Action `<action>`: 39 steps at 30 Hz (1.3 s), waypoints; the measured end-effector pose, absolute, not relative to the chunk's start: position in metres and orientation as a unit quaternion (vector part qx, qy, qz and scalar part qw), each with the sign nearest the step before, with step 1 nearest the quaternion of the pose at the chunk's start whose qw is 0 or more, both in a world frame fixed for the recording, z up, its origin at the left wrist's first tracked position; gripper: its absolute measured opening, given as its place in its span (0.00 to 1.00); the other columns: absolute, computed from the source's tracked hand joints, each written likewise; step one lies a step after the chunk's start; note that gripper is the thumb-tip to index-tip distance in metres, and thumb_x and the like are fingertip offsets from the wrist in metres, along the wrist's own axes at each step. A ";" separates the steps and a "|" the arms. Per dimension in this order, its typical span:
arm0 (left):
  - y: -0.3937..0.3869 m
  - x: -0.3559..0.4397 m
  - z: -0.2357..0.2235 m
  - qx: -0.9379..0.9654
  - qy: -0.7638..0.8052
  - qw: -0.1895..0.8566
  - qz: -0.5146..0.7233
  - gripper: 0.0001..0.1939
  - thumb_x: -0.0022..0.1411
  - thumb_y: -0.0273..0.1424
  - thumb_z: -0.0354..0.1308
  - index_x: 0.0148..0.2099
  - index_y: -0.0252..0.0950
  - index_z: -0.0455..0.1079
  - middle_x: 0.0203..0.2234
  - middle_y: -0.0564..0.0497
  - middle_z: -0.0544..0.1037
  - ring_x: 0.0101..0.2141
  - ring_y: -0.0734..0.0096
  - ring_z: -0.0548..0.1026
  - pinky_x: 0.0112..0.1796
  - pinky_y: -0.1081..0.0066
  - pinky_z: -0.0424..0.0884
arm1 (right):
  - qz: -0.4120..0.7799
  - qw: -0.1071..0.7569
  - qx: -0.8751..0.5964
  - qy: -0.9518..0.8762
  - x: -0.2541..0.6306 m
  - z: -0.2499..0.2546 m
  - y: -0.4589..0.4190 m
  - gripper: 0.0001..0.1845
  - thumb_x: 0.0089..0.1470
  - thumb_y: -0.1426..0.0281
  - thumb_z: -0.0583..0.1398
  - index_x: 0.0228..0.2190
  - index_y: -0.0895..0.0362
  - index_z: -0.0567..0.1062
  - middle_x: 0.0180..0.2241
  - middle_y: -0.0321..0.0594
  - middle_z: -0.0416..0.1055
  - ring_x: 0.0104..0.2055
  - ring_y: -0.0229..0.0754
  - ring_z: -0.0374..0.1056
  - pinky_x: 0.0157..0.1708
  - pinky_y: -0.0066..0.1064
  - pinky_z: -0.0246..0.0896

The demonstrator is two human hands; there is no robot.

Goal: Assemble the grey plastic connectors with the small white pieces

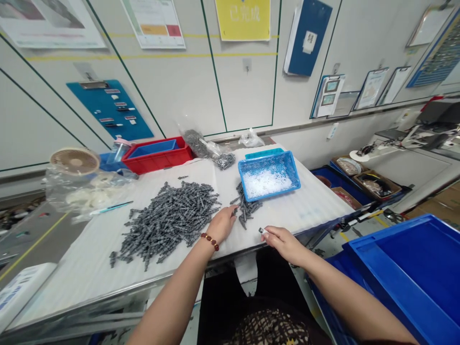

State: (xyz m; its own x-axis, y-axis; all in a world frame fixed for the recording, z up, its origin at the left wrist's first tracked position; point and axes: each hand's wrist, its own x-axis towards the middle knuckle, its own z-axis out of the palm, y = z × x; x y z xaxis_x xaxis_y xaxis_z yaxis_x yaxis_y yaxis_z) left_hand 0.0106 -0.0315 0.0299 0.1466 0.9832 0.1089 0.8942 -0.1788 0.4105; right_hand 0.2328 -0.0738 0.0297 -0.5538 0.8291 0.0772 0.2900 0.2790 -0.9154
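Right hand [285,244]: fingertips pinched on a small white-tipped part [263,231], above the table edge [305,228]. Left hand [222,225]: open, beside a small heap of grey plastic parts [246,207]. Risks: a slack pinch drops the part; a careless wrist scatters the large heap [167,223].

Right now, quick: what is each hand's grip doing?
Left hand: open, fingertips at a small pile of grey parts, holding nothing visible.
Right hand: closed in a pinch, holding a small white-tipped part.
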 end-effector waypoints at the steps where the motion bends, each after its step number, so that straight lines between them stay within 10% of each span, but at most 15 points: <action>1: -0.037 0.010 0.031 0.743 0.628 0.127 0.191 0.14 0.58 0.24 0.52 0.47 0.34 0.66 0.32 0.48 0.77 0.35 0.66 0.75 0.39 0.69 0.68 | 0.460 0.287 -0.374 -0.752 0.233 0.030 -0.073 0.14 0.57 0.65 0.48 0.24 0.56 0.64 0.22 0.32 0.59 0.26 0.35 0.57 0.28 0.26 0.50; 15: -0.129 0.010 0.039 0.597 0.548 0.373 0.452 0.08 0.59 0.35 0.51 0.36 0.36 0.66 0.20 0.55 0.73 0.19 0.75 0.72 0.23 0.76 0.70 | 0.318 0.159 -0.390 -0.849 0.216 0.048 -0.076 0.15 0.57 0.68 0.50 0.19 0.56 0.58 0.18 0.30 0.55 0.21 0.33 0.51 0.23 0.27 0.38; 39: -0.155 0.010 0.018 0.753 0.494 0.089 0.426 0.15 0.63 0.41 0.51 0.38 0.38 0.75 0.27 0.50 0.81 0.29 0.69 0.78 0.34 0.72 0.75 | 0.129 0.042 -0.343 -0.929 0.191 0.069 -0.098 0.12 0.55 0.65 0.54 0.26 0.58 0.71 0.23 0.40 0.71 0.25 0.40 0.63 0.24 0.29 0.40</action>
